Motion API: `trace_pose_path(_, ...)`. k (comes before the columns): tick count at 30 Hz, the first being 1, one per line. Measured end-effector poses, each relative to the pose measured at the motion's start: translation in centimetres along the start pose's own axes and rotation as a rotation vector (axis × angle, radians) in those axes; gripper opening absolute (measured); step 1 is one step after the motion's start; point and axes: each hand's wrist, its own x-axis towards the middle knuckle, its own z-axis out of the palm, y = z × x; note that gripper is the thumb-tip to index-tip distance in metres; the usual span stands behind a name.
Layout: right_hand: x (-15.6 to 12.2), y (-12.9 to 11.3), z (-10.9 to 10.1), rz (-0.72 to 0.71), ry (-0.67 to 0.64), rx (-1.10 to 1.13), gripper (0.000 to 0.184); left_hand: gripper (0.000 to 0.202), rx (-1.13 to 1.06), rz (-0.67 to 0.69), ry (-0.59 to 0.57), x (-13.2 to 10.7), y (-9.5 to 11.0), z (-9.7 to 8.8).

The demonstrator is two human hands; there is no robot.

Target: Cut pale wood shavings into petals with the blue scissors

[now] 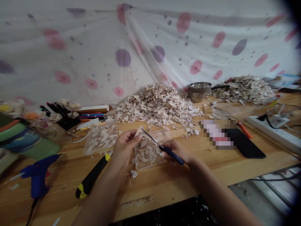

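Observation:
My left hand (pixel 127 144) pinches a small pale flake (pixel 139 130), thin like a dried petal, between thumb and fingers. In my right hand (pixel 175 150) are scissors (pixel 171 153) with dark blue handles; their slim metal blades reach left, with the tips at the flake. Whether the blades touch it is hard to make out. Beneath both hands lies a clear plastic tray (pixel 141 167) with similar flakes in it. Another clear tray (pixel 88 147) of flakes sits left of my left hand. One loose flake (pixel 134 174) rests in front of the nearer tray.
Behind the trays rises a large heap of flakes (pixel 155 105), with another heap (pixel 244 89) at far right. Metal bowls (pixel 199 91) stand between them. A yellow-black utility knife (pixel 92 175) and blue glue gun (pixel 39 175) lie left; a black phone (pixel 245 142) and power strip (pixel 272 133) lie right.

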Motion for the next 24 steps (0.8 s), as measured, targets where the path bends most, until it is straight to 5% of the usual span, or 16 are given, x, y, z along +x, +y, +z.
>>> trace_pose_path(16,-0.03,-0.11,-0.14,0.006,-0.007,-0.002,0.049,0.009,-0.03,0.022,-0.06,0.2,-0.49,-0.52)
trace_pose_path(24,-0.26,0.15,-0.83,0.024,-0.049,-0.038,0.046,0.011,0.181,0.101,-0.078,0.37,0.03,-0.93)
